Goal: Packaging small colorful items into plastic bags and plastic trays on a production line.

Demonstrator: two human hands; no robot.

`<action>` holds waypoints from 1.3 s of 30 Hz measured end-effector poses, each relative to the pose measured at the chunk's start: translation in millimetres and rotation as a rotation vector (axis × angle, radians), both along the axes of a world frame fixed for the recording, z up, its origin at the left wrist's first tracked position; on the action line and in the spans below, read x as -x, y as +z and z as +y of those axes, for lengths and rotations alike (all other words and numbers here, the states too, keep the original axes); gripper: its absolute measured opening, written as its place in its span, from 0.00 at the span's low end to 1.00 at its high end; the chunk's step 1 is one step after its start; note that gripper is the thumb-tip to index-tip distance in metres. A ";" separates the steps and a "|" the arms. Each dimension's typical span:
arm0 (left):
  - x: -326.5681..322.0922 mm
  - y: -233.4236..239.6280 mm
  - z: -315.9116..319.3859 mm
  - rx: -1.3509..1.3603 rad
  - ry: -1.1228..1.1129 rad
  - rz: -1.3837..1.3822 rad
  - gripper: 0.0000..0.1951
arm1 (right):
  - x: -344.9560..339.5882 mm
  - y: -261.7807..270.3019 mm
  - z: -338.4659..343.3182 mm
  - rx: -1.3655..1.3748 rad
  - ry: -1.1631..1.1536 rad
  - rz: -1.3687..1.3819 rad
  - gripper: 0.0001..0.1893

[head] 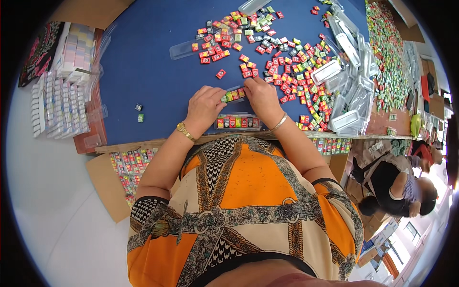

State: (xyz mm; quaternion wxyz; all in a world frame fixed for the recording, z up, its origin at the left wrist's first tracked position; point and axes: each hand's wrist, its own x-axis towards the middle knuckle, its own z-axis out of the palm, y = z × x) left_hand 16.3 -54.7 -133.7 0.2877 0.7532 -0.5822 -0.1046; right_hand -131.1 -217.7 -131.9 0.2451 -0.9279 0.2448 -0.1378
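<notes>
My left hand and my right hand pinch the two ends of a short row of small printed boxes in red, yellow and green. Clear plastic shows around this row, apparently a narrow tray; its ends are hidden under my fingers. Directly below my hands, near the table edge, lies a clear plastic case filled with a row of similar little boxes. A single red box rests just beyond my fingers.
Loose small boxes spread over the blue tabletop. Clear empty cases pile up at right. Two boxes, one green, sit at left. Packed rows fill a carton under the edge. Another person sits at far right.
</notes>
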 end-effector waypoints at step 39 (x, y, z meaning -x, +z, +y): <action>-0.2 -5.9 -1.5 -0.011 0.044 0.061 0.18 | 20.2 -7.5 -3.0 0.158 0.136 -0.220 0.12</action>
